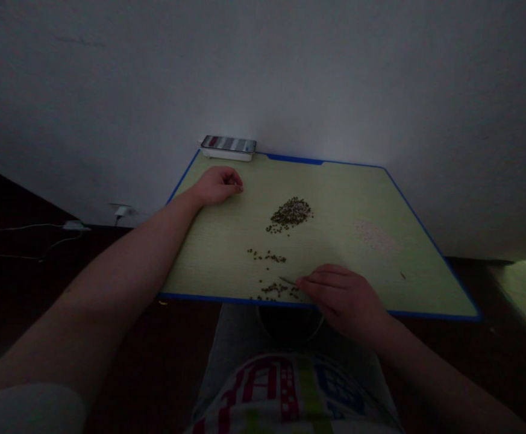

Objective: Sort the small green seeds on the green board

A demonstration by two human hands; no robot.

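Note:
My right hand [346,298] rests at the near edge of the board, closed around a thin, pointed tool [288,281]; its exact kind is unclear. The tip points left, just above a scatter of small dark beans or seeds [275,290]. Farther back lies a larger pile of the same dark grains [291,212], with a few loose ones [269,257] between. On the left side of the board my left hand [220,185] lies with curled fingers and thumb close together. Whether something small is between them cannot be made out.
The pale board [335,187] has a blue rim. At its back left corner sits a white box with a dark striped top [229,146], near the wall. Pale grains [375,236] are spread at right. A dark round container [290,324] is below the near edge, between the legs.

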